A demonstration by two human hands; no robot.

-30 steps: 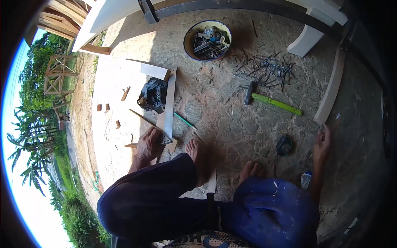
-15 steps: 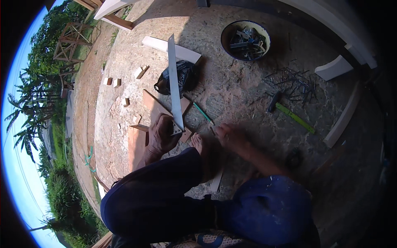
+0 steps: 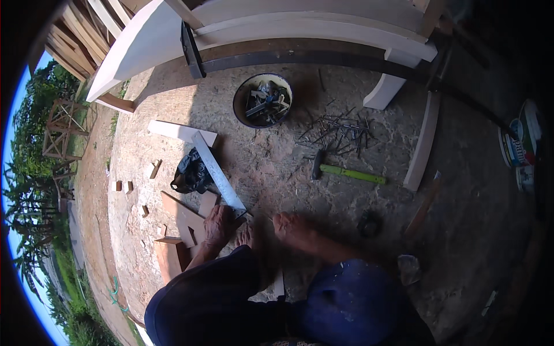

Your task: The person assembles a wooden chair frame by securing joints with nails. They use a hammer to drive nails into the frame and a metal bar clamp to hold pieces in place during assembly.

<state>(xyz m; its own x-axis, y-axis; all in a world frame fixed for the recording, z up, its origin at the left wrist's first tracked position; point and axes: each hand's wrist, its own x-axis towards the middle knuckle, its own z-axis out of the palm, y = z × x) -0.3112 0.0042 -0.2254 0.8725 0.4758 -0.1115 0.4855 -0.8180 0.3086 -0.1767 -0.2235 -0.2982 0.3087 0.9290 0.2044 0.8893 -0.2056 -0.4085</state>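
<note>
My left hand [image 3: 218, 226] is closed round the handle end of a metal try square [image 3: 218, 176], above the ground beside my bare foot [image 3: 245, 235]. The blade slants away to the far left, passing over a black plastic bag [image 3: 193, 172]. Brown wood offcuts [image 3: 182, 210] lie left of that hand. My right hand [image 3: 288, 226] is closed just right of the square's corner. A thin tip shows at its fingers; the rest is hidden.
A hammer [image 3: 352, 173] with a green handle lies beyond my right hand, near scattered nails [image 3: 340, 130]. A bowl of hardware [image 3: 238, 106] stands farther back, before a pale wooden frame [image 3: 288, 32]. Curved timber [image 3: 424, 141] and a bucket [image 3: 524, 144] are at right.
The view has shifted, so the floor items sit lower and farther left. The try square's blade has tilted left. The green pencil near my right hand no longer shows on the floor.
</note>
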